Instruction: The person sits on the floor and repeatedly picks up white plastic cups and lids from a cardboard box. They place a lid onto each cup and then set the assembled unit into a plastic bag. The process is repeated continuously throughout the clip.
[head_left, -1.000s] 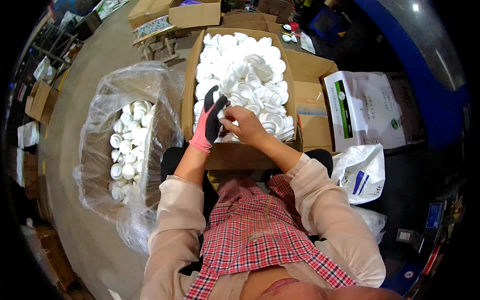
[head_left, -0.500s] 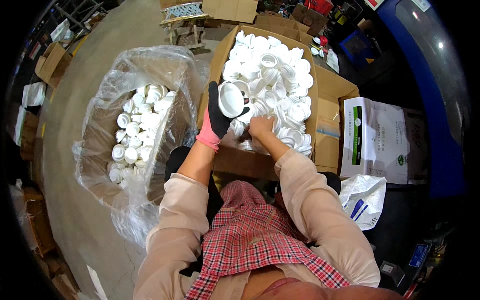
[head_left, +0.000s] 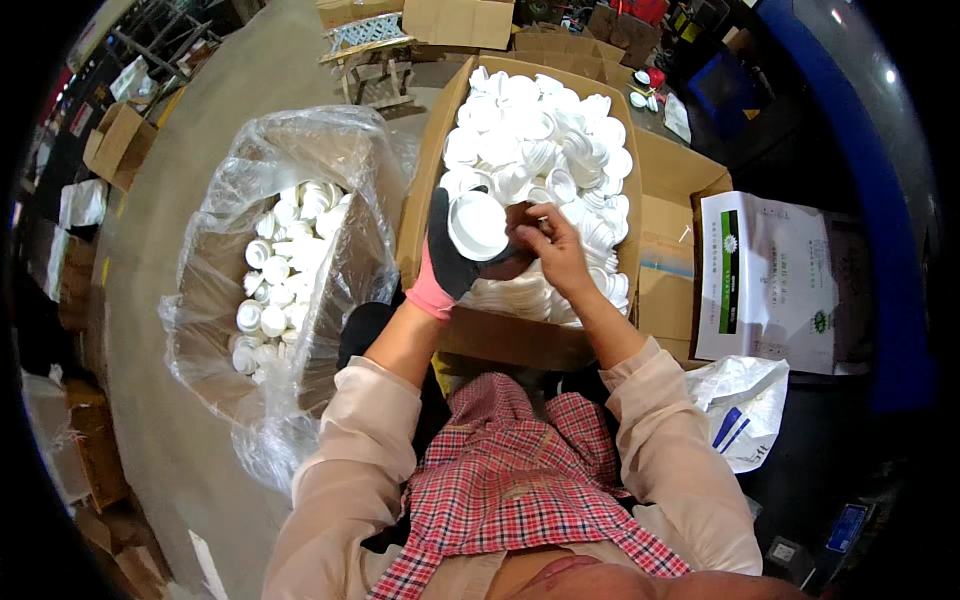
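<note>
My left hand (head_left: pixel 441 262), in a black and pink glove, holds a round white plastic cap (head_left: pixel 478 225) with its hollow side facing up. Close beside it, my bare right hand (head_left: pixel 562 250) has its thumb and fingers pinched together at the cap's right side. A dark brownish patch lies between the two hands; what the right fingers hold, if anything, I cannot make out. Both hands are over a cardboard box (head_left: pixel 520 335) heaped with white caps (head_left: pixel 515 125), many nested in stacks.
To the left stands a box lined with a clear plastic bag (head_left: pixel 335 135), holding more white caps (head_left: pixel 283 265). At right are an open carton (head_left: pixel 665 225), a white printed carton (head_left: pixel 770 280) and a white sack (head_left: pixel 745 405). A small wooden stand (head_left: pixel 378 80) is behind.
My right hand has come up out of the heap of caps and toward the left hand. The left hand, still holding a cap, has shifted slightly right and down.
</note>
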